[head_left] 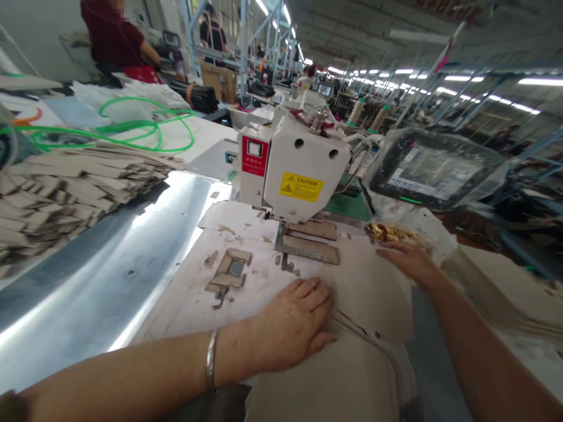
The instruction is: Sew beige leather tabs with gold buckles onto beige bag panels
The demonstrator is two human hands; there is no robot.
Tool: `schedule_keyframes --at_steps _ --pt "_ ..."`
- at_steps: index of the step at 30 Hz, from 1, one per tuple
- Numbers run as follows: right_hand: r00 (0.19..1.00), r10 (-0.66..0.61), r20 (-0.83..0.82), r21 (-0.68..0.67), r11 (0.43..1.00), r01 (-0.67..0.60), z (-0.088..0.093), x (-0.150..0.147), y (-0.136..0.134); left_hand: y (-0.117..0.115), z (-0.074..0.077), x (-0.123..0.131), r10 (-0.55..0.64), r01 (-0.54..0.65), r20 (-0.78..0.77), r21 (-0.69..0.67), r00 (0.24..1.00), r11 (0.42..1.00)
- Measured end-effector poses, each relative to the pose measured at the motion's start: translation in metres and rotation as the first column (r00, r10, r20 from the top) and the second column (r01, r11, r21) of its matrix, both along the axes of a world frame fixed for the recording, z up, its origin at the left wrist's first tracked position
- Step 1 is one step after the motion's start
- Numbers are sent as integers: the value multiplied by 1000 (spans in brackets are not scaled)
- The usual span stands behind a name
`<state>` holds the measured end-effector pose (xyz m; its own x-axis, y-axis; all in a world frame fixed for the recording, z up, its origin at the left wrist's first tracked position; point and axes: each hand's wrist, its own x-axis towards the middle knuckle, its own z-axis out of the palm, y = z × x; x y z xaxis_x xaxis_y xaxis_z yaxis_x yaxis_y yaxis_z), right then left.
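Note:
My left hand (294, 322) lies flat with fingers stretched out on a beige fabric piece (369, 293) on the sewing table. My right hand (407, 261) rests flat on the same fabric's far right edge, fingers extended, beside a pile of gold shiny bits (389, 233). The fabric runs under the clamp plate (308, 246) of a white sewing machine (294, 167) with a yellow caution label. More beige fabric (325, 381) hangs toward me below my left hand.
A tall stack of beige cut pieces (65, 187) lies at the left. Green cord (132, 126) loops behind it. A plastic-covered control screen (433, 170) stands at the right. A taped template (229, 272) sits on the table. A person in dark red (116, 35) works at the far left.

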<state>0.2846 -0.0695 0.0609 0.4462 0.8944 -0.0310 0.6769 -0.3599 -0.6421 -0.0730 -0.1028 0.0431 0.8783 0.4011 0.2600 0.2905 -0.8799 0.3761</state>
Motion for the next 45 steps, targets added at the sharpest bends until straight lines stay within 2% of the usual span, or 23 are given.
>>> schedule_keyframes --at_steps 3,8,14,17,20,23,28,31,37,45 --pt "989 144 -19 28 989 -144 -9 -21 46 2 -6 -5 127 -128 -80 -7 989 992" --pt "972 198 -123 -26 979 -203 -21 -54 96 4 -9 -11 234 -244 -202 -29 951 969" --pt "960 281 -7 -15 960 -281 -34 -61 121 5 -13 -8 280 -287 -213 -1 936 958" --pt "943 279 181 68 953 -295 -35 -59 121 8 -10 -7 304 -303 -194 34 933 952" --pt "913 194 359 201 939 -279 -30 -53 101 14 -3 -8 310 -311 -178 23 934 950" --pt "889 224 400 263 901 -345 -24 -50 55 21 3 -9 278 -286 -181 -20 943 958" --pt "781 456 427 140 820 -556 -32 -66 -46 23 2 -8 259 -264 -151 -11 954 964" --pt "720 506 475 67 795 -603 -44 -80 -80 21 -1 -8 257 -260 -157 3 954 966" --pt "734 431 525 154 800 -580 -47 -90 -88 20 -7 -10 270 -269 -142 26 952 963" --pt "630 405 663 75 801 -594 -54 -87 -97 15 -6 -7 299 -289 -163 87 940 953"
